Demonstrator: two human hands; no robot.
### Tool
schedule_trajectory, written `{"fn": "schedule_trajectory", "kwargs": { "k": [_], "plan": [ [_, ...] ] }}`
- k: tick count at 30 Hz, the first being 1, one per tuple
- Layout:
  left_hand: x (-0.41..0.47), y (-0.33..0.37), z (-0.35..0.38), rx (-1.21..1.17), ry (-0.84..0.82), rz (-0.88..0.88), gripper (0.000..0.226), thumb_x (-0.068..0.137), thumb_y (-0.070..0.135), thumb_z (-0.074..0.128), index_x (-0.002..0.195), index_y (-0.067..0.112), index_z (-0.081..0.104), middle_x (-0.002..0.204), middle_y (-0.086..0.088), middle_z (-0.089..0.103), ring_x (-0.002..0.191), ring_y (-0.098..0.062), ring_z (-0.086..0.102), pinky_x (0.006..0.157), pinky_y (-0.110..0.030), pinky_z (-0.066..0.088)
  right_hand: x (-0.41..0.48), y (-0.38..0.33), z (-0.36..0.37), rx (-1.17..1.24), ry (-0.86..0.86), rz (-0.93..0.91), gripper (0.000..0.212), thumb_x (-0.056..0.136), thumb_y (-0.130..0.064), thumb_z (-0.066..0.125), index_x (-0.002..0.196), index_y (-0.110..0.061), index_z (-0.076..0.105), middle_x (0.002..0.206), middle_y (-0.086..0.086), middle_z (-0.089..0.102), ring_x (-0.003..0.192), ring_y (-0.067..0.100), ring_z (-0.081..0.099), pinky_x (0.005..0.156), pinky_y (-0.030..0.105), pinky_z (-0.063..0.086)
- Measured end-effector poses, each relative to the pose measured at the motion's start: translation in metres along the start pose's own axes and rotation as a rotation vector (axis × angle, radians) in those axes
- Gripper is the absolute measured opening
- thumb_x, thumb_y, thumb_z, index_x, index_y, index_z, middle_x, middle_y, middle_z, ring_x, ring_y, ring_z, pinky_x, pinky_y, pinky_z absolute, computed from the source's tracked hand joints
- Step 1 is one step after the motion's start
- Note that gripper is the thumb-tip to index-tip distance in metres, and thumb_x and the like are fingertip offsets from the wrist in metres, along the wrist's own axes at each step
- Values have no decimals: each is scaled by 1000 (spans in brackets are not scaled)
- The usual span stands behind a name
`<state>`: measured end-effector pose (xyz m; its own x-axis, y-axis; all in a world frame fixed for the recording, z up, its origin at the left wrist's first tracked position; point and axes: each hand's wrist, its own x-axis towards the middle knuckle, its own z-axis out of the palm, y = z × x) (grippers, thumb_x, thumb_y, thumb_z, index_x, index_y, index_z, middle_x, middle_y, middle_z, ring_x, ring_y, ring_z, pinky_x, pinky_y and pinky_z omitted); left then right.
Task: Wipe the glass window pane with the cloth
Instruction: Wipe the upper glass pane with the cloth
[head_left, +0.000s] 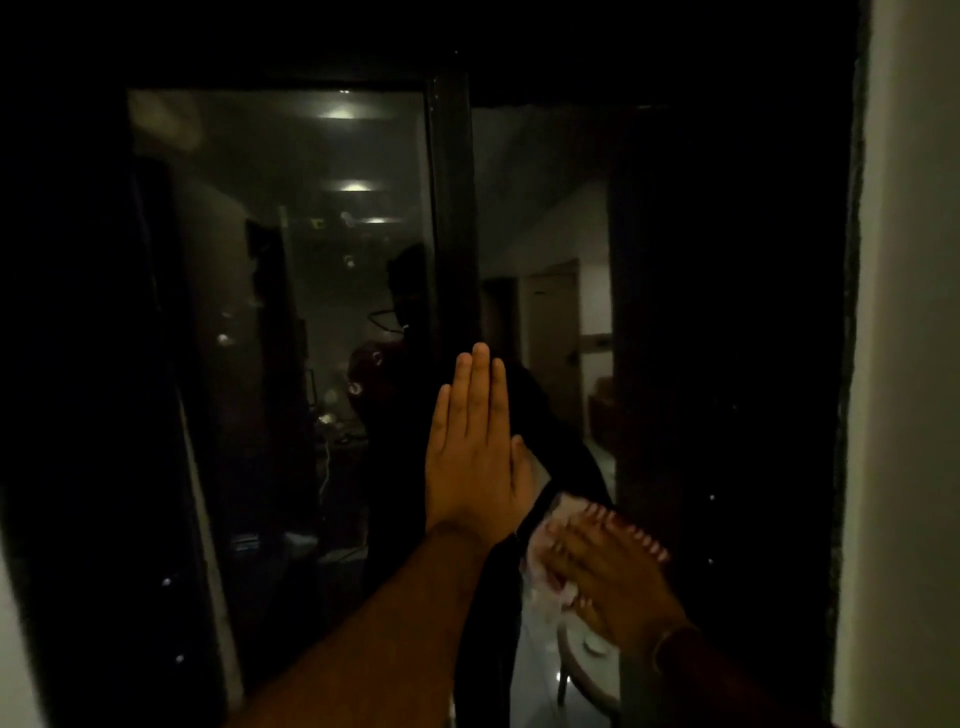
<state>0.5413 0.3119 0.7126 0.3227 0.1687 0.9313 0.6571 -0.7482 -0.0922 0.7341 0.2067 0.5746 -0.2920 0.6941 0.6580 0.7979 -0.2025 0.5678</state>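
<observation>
The window is dark and reflective, with a left glass pane (291, 291) and a right glass pane (540, 218) split by a black vertical frame bar (452, 208). My left hand (472, 447) lies flat with straight fingers, pressed where the bar meets the right pane, holding nothing. Lower right, my right hand (608, 571) presses a pale crumpled cloth (545, 561) against the right pane. Most of the cloth is hidden under the palm and fingers. A dark reflection of my left arm shows in the glass behind the hand.
A light-coloured wall edge (904, 364) borders the window on the right. A wide dark band (727, 364) fills the space between the right pane and that wall. Room lights, doors and furniture are reflected in both panes.
</observation>
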Motion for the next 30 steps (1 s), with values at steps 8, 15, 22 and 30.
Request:
{"fn": "schedule_trajectory", "kwargs": {
  "k": [8, 15, 22, 30],
  "plan": [
    [0, -41, -76, -98, -70, 102, 87, 105, 35, 44, 179, 15, 2, 189, -7, 0, 175, -21, 0, 141, -44, 10, 150, 78, -88, 521, 479, 924, 57, 102, -25, 43, 151, 3, 53, 161, 28, 46, 153, 48, 38, 129, 64, 25],
    [18, -163, -177, 233, 95, -303, 85, 104, 44, 28, 175, 0, 11, 185, -23, 9, 173, -38, 12, 139, -56, 16, 272, 50, -190, 1179, 791, 923, 41, 113, -20, 52, 150, -4, 53, 149, 13, 60, 135, 22, 60, 121, 27, 46],
    [-3, -261, -211, 314, 81, -372, 85, 107, 46, 29, 177, 5, 4, 188, -15, -5, 174, -32, -2, 139, -54, 14, 361, 25, -230, 333, 521, 363, 57, 111, -52, 34, 163, -31, 35, 174, 5, 28, 162, 32, 24, 131, 56, 26],
    [-12, -282, -188, 341, 206, -283, 82, 109, 41, 35, 179, 10, 6, 188, -9, -10, 175, -31, -5, 137, -47, 12, 312, -66, -158, 242, 357, 276, 90, 102, -76, 29, 171, -21, 14, 180, 13, -1, 167, 35, -2, 135, 55, 5]
  ]
}}
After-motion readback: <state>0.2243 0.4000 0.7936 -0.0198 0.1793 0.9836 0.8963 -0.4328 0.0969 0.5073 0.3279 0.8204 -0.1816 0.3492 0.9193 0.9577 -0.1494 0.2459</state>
